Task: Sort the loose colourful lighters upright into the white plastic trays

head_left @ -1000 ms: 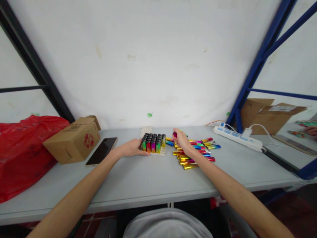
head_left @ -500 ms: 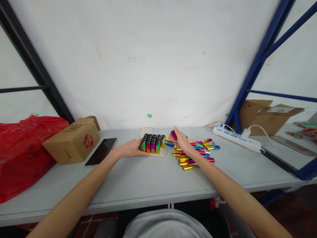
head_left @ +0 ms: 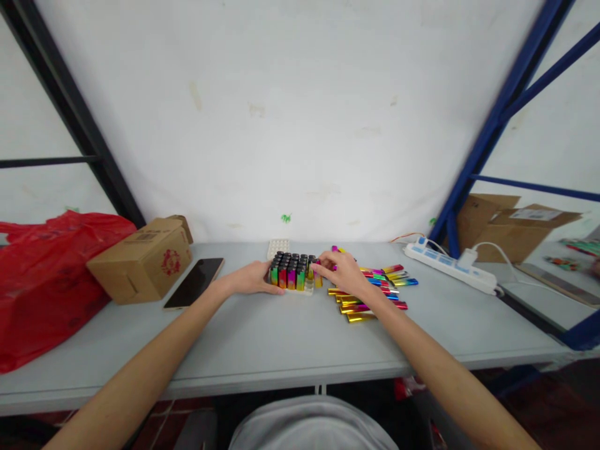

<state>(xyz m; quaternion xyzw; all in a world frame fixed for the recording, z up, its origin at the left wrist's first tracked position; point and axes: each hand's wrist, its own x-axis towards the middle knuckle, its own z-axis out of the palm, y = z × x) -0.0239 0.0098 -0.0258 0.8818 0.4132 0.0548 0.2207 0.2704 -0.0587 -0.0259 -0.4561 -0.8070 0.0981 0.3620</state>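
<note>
A white tray packed with several upright rainbow-coloured lighters stands at the middle of the grey table. My left hand rests against the tray's left side, fingers curled on its edge. At the tray's right edge my right hand pinches a lighter and holds it upright there. Behind and to the right of that hand lies a loose pile of lighters.
A dark phone and a cardboard box lie to the left, with a red plastic bag beyond. An empty white tray sits behind the full one. A white power strip runs at the right, by a blue rack post.
My right hand has moved left from above the loose pile to the tray's right edge, carrying a lighter with it. My left hand has stayed on the tray.
</note>
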